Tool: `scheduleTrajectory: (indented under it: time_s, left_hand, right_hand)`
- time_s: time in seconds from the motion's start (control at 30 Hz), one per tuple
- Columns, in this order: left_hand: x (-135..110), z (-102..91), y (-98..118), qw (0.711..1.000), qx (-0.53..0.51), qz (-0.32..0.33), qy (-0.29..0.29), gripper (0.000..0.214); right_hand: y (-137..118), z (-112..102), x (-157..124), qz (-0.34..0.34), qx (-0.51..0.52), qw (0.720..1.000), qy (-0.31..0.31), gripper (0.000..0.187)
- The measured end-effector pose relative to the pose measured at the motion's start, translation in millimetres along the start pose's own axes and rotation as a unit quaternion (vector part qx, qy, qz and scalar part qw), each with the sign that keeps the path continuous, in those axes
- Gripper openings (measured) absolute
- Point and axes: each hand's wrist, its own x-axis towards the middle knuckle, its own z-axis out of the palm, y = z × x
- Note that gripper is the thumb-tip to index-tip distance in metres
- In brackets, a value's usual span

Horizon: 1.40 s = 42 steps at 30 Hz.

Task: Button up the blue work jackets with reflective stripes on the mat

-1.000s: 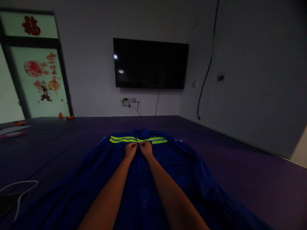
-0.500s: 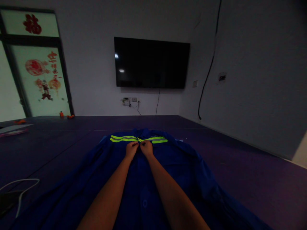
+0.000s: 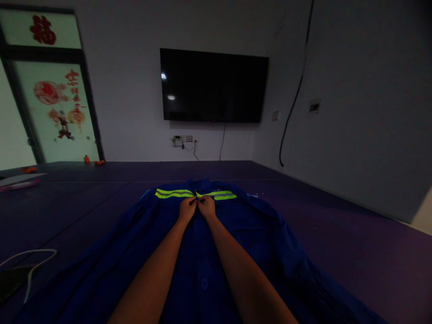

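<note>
A blue work jacket with yellow-green reflective chest stripes lies spread out, its collar at the far end. My left hand pinches the front edge of the jacket at the chest, just below the stripe. Right beside it, my right hand is closed on the opposite front edge, fingertips nearly touching the left ones. The cloth lifts slightly between them at the stripe. Whether a button is between the fingers is hidden. Nearer to me, a round button shows on the jacket's front placket.
The jacket rests on a dark purple surface. At the left lie a white cable, a dark flat object and a pale sheet. Small orange items sit near the glass door. A television hangs on the far wall.
My left hand has turned slightly and come a little closer to my right hand. The view has tilted slightly. Both hands stay at the same place on the jacket.
</note>
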Motion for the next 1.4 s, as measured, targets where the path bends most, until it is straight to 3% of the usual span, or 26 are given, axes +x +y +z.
scheduleTrajectory:
  time_s: [1.03,1.4]
  left_hand:
    - [-2.2,-1.8,3.1,0.992,0.070,0.101,-0.001,0.021]
    - [-1.1,-1.0,0.1,0.991,0.081,0.108,-0.011,0.021]
  right_hand:
    - [-2.8,-3.4,-1.5,0.005,-0.038,0.999,-0.015,0.013]
    - [-2.3,-2.4,-0.2,0.006,-0.047,0.999,-0.019,0.016]
